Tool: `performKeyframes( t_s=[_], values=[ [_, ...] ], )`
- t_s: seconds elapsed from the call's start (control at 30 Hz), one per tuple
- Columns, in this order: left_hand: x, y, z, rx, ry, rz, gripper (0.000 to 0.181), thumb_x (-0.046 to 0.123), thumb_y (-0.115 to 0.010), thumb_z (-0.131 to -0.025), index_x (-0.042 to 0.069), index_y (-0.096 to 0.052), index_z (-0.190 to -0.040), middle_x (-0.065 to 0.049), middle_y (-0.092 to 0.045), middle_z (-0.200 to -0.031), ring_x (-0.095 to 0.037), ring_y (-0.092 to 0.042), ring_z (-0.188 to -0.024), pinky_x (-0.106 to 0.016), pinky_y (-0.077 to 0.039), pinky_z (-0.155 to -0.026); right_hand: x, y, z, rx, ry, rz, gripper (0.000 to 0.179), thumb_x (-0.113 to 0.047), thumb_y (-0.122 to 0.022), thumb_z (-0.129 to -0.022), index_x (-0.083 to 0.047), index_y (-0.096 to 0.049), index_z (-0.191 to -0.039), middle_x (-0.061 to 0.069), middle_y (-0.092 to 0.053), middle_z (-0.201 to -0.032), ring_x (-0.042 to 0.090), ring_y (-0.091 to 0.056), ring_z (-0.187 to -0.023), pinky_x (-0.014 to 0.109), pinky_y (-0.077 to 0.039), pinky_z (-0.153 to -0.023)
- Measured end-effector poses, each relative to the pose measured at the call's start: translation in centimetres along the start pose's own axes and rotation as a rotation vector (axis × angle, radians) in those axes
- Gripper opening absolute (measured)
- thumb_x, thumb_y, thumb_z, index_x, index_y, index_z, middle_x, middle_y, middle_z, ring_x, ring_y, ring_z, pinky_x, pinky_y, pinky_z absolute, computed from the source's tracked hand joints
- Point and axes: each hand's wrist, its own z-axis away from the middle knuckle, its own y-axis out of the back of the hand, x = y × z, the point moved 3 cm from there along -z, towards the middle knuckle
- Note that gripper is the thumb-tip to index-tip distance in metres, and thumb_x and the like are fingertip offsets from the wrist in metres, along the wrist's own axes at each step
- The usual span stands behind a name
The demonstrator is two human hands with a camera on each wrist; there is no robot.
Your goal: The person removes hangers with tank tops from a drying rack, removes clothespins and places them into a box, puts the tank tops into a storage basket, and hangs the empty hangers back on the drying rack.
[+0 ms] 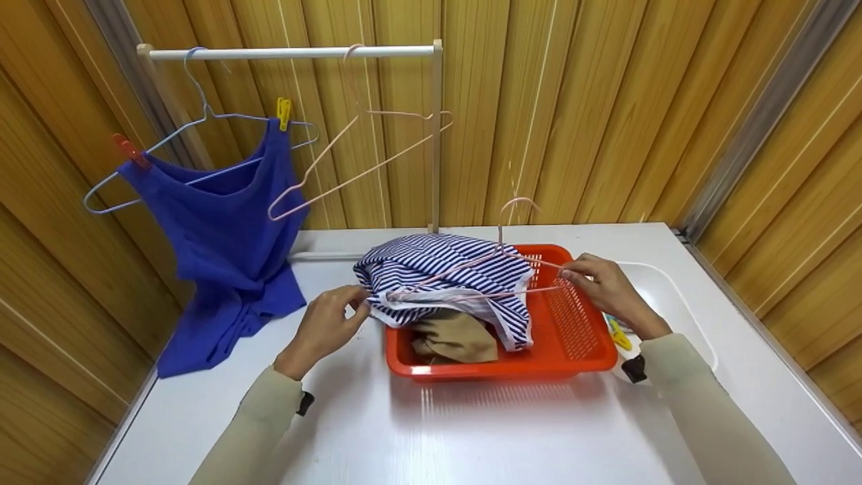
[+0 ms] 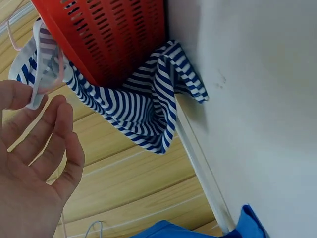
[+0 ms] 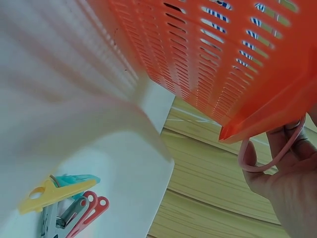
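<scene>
Left hand (image 1: 330,320): thumb and finger pinch the white trim of the striped shirt (image 1: 444,259).
Right hand (image 1: 609,289): fingers pinch the right end of the pink hanger (image 1: 500,249). Hands well apart, 1 at each side of the basket.
Striped shirt: bunched across the left part of the red basket (image 1: 512,369), spilling over its rim. Hanger's left end sits at the white-trimmed opening.
Brown cloth (image 1: 458,340): in the basket, partly under the shirt.
Rack (image 1: 289,52): carries 2 hangers, 1 bare pink, 1 with a blue top (image 1: 222,209) clipped by 1 red and 1 yellow clip.
White tray (image 1: 673,289): right of the basket on the surface (image 1: 350,417), loose clips (image 3: 74,203) in it.
Slip risk: pinch looks small; a hard pull on the trim could free the shirt.
Snag risk: wire end could catch the trim if pushed at a bad angle.
Drag risk: shirt overhangs the rim, so lifting fast could pull the brown cloth or shift the basket.
Bend risk: wire looks thin; uneven force could flex it.
</scene>
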Motion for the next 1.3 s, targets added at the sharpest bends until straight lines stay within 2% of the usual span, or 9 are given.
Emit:
performKeyframes(
  t_s=[0.27, 0.57, 0.7, 0.83, 0.97, 1.03, 1.1, 1.2, 1.3],
  values=[
    [-1.5, -1.0, 0.8, -0.113, 0.058, -0.001, 0.008, 0.012, -0.067, -0.087, 0.019, -0.07, -0.084, 0.007, -0.069, -0.076, -0.011, -0.064, -0.073, -0.033, -0.048, -0.068, 0.0, 0.1, 0.2, 0.026, 0.021, 0.012, 0.023, -0.024, -0.063, -0.095, -0.008, -0.075, -0.108, 0.004, -0.065, -0.09, 0.013, -0.053, -0.082, 0.02, -0.044, -0.073],
    [-2.2, -3.9, 0.8, -0.221, 0.049, 0.09, 0.006, 0.011, -0.066, -0.086, 0.015, -0.071, -0.088, 0.001, -0.073, -0.077, -0.014, -0.067, -0.072, -0.03, -0.05, -0.067, -0.3, -0.3, 0.0, 0.018, 0.014, 0.017, 0.022, -0.023, -0.062, -0.096, -0.009, -0.075, -0.108, 0.004, -0.063, -0.089, 0.016, -0.052, -0.08, 0.024, -0.043, -0.073],
    [-2.4, -4.6, 0.6, -0.222, 0.043, 0.167, 0.017, 0.008, -0.066, -0.085, 0.011, -0.072, -0.101, -0.005, -0.074, -0.081, -0.018, -0.067, -0.073, -0.029, -0.052, -0.065, -0.7, -0.5, -0.1, 0.007, 0.028, 0.016, 0.021, -0.02, -0.063, -0.095, -0.008, -0.074, -0.108, 0.005, -0.063, -0.089, 0.017, -0.053, -0.08, 0.025, -0.045, -0.074],
    [-2.5, -4.0, 0.6, -0.198, 0.063, 0.241, 0.037, 0.003, -0.065, -0.079, 0.009, -0.067, -0.115, -0.004, -0.072, -0.094, -0.021, -0.065, -0.084, -0.037, -0.053, -0.074, -1.0, -0.6, -0.1, -0.011, 0.02, 0.017, 0.02, -0.02, -0.064, -0.095, -0.009, -0.074, -0.108, 0.005, -0.063, -0.091, 0.018, -0.055, -0.083, 0.027, -0.048, -0.077],
    [-1.6, -2.5, 0.3, -0.098, 0.042, 0.31, 0.045, 0.001, -0.064, -0.075, 0.007, -0.064, -0.119, -0.006, -0.068, -0.109, -0.024, -0.061, -0.1, -0.048, -0.048, -0.089, -1.3, -0.6, -0.1, -0.016, 0.024, 0.019, 0.02, -0.019, -0.065, -0.094, -0.01, -0.074, -0.109, 0.004, -0.064, -0.092, 0.018, -0.055, -0.084, 0.027, -0.048, -0.079],
    [-0.7, -2.0, 0.0, -0.048, 0.002, 0.316, 0.039, 0.005, -0.066, -0.081, 0.006, -0.063, -0.12, -0.007, -0.067, -0.112, -0.024, -0.061, -0.104, -0.048, -0.047, -0.093, -1.4, -0.5, 0.0, -0.001, 0.043, 0.023, 0.02, -0.018, -0.065, -0.094, -0.009, -0.075, -0.109, 0.005, -0.065, -0.092, 0.018, -0.055, -0.084, 0.027, -0.048, -0.078],
    [0.3, -1.8, -0.3, -0.025, -0.044, 0.293, 0.032, 0.011, -0.065, -0.089, 0.005, -0.064, -0.12, -0.007, -0.066, -0.114, -0.023, -0.061, -0.106, -0.046, -0.048, -0.094, -1.5, -0.5, 0.0, 0.01, 0.059, 0.028, 0.019, -0.017, -0.065, -0.094, -0.007, -0.075, -0.108, 0.005, -0.065, -0.091, 0.017, -0.055, -0.083, 0.027, -0.047, -0.077],
    [1.5, -2.1, -0.6, -0.039, -0.087, 0.232, 0.026, 0.023, -0.061, -0.098, 0.009, -0.066, -0.118, -0.004, -0.066, -0.115, -0.019, -0.062, -0.107, -0.043, -0.05, -0.095, -1.6, -0.6, 0.1, 0.022, 0.073, 0.031, 0.019, -0.015, -0.065, -0.094, -0.007, -0.075, -0.108, 0.005, -0.066, -0.091, 0.016, -0.055, -0.082, 0.027, -0.047, -0.077],
    [2.0, -2.6, -0.8, -0.057, -0.082, 0.201, 0.024, 0.027, -0.057, -0.1, 0.011, -0.068, -0.114, -0.003, -0.066, -0.113, -0.019, -0.061, -0.108, -0.042, -0.049, -0.097, -1.7, -0.8, 0.1, 0.013, 0.06, 0.024, 0.02, -0.017, -0.064, -0.095, -0.008, -0.074, -0.109, 0.005, -0.067, -0.093, 0.017, -0.057, -0.085, 0.031, -0.049, -0.08]
  ],
)
